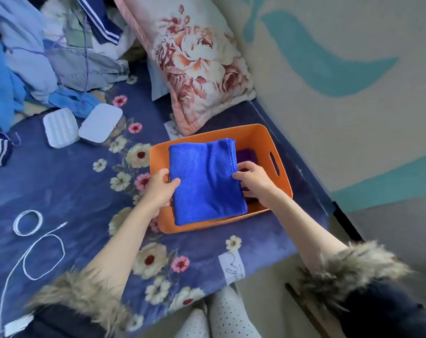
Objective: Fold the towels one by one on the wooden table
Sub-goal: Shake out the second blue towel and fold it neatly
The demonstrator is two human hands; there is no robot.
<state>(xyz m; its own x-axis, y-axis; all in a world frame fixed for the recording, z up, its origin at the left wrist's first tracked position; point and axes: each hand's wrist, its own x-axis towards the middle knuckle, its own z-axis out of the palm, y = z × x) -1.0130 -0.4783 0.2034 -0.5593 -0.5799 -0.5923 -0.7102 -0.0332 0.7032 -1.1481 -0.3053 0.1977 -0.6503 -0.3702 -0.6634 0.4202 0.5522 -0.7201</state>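
My left hand (161, 189) and right hand (253, 178) pinch opposite side edges of folded blue microfibre towel (207, 180), held over orange plastic basket (281, 178) near bed's right edge; purple cloth (246, 155) inside.

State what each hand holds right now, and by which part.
Both hands hold the folded blue towel over the orange basket: the left hand grips its left edge, thumb on top; the right hand grips its right edge.
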